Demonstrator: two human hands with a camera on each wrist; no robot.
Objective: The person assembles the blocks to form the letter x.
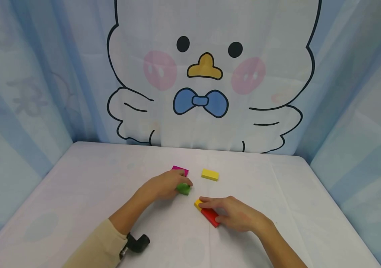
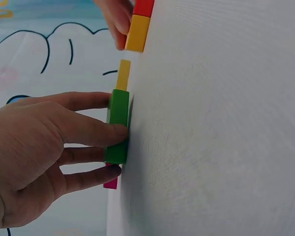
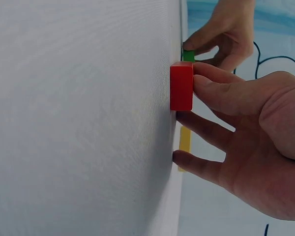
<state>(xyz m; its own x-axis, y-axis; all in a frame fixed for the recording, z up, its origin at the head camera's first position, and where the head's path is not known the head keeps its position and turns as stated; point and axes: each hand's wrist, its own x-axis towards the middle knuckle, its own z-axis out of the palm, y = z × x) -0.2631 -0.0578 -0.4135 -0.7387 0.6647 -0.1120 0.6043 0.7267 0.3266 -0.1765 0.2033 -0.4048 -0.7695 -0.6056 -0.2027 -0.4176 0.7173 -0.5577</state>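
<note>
My left hand [image 1: 167,184] pinches a green block [image 2: 118,115] between its thumb and fingers, low at the table's surface. Behind that hand lies a magenta block [image 1: 184,172], partly covered by the fingers. At the right, my right hand [image 1: 239,214] grips a red block [image 3: 181,87] with thumb and fingers. An orange-yellow block [image 2: 138,33] sits end to end with the red one, forming one straight bar, and a fingertip of the right hand rests at it. A lighter yellow block [image 1: 210,174] lies by itself farther back, between the two hands.
The white-covered table [image 1: 76,193] ends at a hanging curtain [image 1: 207,130] printed with a cartoon bird. More blue and white curtain stands along both sides. A black wrist mount [image 1: 138,243] sticks out from the left sleeve [image 1: 98,245].
</note>
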